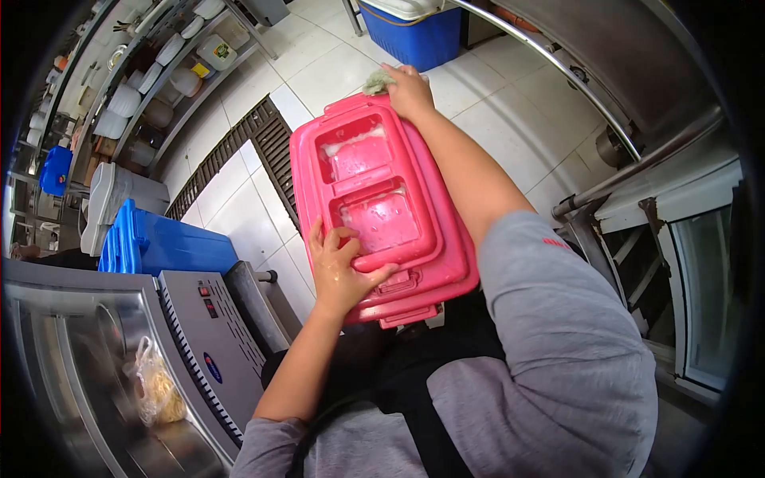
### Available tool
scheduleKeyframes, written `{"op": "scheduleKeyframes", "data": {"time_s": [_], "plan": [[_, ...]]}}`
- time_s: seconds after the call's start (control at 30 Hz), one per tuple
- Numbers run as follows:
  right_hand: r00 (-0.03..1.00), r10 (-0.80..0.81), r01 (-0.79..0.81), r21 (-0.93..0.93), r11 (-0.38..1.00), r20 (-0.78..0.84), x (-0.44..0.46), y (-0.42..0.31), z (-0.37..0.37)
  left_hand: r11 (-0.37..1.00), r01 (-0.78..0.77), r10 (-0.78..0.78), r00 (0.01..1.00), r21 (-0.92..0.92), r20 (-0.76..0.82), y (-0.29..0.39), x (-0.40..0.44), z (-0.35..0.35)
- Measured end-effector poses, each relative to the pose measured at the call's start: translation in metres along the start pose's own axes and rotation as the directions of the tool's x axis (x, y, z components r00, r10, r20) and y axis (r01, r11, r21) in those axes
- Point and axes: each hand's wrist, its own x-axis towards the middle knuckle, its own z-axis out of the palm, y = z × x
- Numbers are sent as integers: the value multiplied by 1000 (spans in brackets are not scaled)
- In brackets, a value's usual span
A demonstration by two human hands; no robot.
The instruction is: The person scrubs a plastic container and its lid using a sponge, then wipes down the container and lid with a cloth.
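Note:
A pink plastic cooler box [458, 263] stands in front of my body, topped by a pink lid [362, 187] with two rectangular recesses. White suds and water drops lie in both recesses. My left hand [339, 271] grips the near left corner of the lid's raised part, fingers bent on one side and thumb stretched along the other. At the far end, my right hand [409, 92] is closed on a pale green scrubbing pad [378, 82], against the lid's far edge. Part of the right fingers is hidden behind the hand.
A blue cooler [414, 36] stands beyond on the tiled floor, and a blue bin [163, 243] is at left. A floor drain grate [231, 151] runs beside the box. Shelves [179, 64] hold containers. A metal rail [550, 68] and glass-fronted unit [705, 271] border the right.

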Motion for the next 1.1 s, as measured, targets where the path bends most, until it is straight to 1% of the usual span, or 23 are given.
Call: {"op": "scheduleKeyframes", "data": {"time_s": [0.07, 0.2, 0.23, 0.27, 0.3, 0.37, 0.4, 0.43, 0.53, 0.57, 0.63, 0.67, 0.73, 0.77, 0.8, 0.83, 0.87, 0.93, 0.97, 1.0, 1.03, 1.07, 1.1], "plan": [[985, 146, -153, 76, 985, 91, 16, 7, 6, 999, 19, -19, 1000, 26, -6, 1, -2, 1], [969, 208, -209, -7, 978, 130, 24, 42, 5, 999, 43, -43, 999, 14, -21, 3, -1, 2], [917, 199, -219, 19, 976, 346, 17, 41, -10, 999, 53, -52, 999, 12, -12, 1, -3, 3], [819, 178, -237, 39, 971, 545, 8, 36, -29, 999, 53, -53, 999, -4, -8, 1, -4, 3], [764, 291, -293, -92, 952, 575, -19, 11, -58, 999, 50, -50, 999, -12, -16, 1, -3, 3], [862, 177, -29, -302, 953, 476, -89, -10, -94, 999, 48, -47, 999, 6, -20, 2, -5, 3], [859, 242, -47, -402, 915, 451, -127, -9, -99, 999, 41, -41, 999, -4, -35, 4, -6, 2], [870, 237, -32, -430, 902, 433, -171, -28, -124, 999, 42, -41, 998, 12, -48, 6, -5, 1], [860, 247, -48, -410, 911, 447, -273, -60, -186, 999, 40, -39, 996, 9, -80, 5, -9, 2], [861, 241, -39, -414, 909, 449, -293, -49, -200, 998, 41, -37, 996, 43, -76, 4, -8, 3], [860, 113, -92, -67, 993, 498, -329, -22, -218, 991, 86, -83, 996, 106, -33, 9, -11, -1], [720, 297, -617, 381, 689, 627, -326, -43, -243, 989, 103, -100, 994, 105, -36, 10, -14, -2], [674, 394, -738, 602, 306, 625, -318, -77, -284, 998, 57, -60, 989, -30, -135, 6, -16, 1], [793, 354, -609, 671, 424, 496, -315, -77, -288, 996, 78, -82, 986, -33, -146, 0, -16, 5], [886, 293, -463, 713, 526, 359, -312, -76, -291, 969, 133, -187, 945, -206, -269, -6, -18, 10], [901, 306, -422, 782, 458, 308, -305, -84, -291, 912, 159, -305, 878, -378, -368, -14, -20, 15], [895, 302, -439, 770, 462, 329, -299, -89, -283, 897, 170, -333, 867, -408, -372, -24, -22, 14], [926, 223, -363, 879, 310, 303, -287, -100, -262, 683, 331, -577, 791, -651, -203, -37, -28, 14], [953, 105, -289, 755, 589, 283, -287, -91, -241, 675, 335, -594, 776, -658, -214, -43, -31, 15], [957, -24, -154, 572, 806, 291, -291, -74, -212, 563, 346, -658, 737, -751, -154, -51, -34, 19], [927, -279, 224, 225, 948, 253, -297, -64, -189, 436, 348, -713, 696, -830, -83, -57, -39, 23], [799, -512, 576, -153, 803, 315, -305, -57, -170, 415, 345, -734, 673, -842, -86, -58, -44, 23], [818, -480, 552, -194, 811, 317, -319, -55, -154, 268, 382, -764, 643, -884, 47, -57, -49, 19]]}}
